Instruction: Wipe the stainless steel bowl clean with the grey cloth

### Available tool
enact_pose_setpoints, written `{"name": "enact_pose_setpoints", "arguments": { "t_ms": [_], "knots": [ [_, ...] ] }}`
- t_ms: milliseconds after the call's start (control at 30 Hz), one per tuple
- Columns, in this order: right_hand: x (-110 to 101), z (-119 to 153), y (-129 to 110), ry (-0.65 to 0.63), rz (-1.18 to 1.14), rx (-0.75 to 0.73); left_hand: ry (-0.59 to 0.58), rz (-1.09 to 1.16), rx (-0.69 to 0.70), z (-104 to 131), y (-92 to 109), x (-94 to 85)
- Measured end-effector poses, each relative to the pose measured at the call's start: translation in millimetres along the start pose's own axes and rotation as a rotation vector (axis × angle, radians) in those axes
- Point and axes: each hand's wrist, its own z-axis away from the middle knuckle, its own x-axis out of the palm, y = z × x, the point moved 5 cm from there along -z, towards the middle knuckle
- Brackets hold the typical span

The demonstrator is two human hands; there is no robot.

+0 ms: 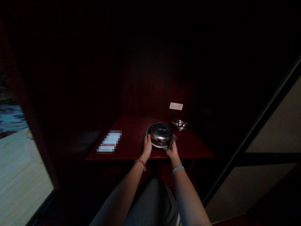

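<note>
A shiny metal bowl [161, 133] is held with its rounded base facing up, above the front part of the dark red shelf [131, 147]. My left hand [147, 147] grips its left rim, with the thumb on top. At the right rim my right hand [172, 150] holds a dark grey cloth [173, 140] against the bowl. Part of the cloth and the right fingers are hidden under the bowl. Behind and to the right, more metal bowls [179, 125] rest on the shelf, open side up, seemingly stacked.
A pale blurred rectangle [110, 141] lies at the left of the shelf. On the back wall is a white power socket [176, 106]. Dark walls enclose the shelf, and a slanted dark frame edge [249, 133] runs at the right. My knee shows below the shelf.
</note>
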Motion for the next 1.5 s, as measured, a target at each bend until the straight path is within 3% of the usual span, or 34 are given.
{"name": "enact_pose_setpoints", "arguments": {
  "t_ms": [567, 1500],
  "knots": [
    [-1.8, -0.9, 3.1, -0.013, 0.032, 0.031, 0.058, -0.008, -0.056, 0.8, 2.0, -2.4],
    [4.7, 4.9, -2.2, 0.016, -0.025, 0.055, 0.035, 0.006, -0.056, -0.5, -1.6, -2.1]
  ]
}}
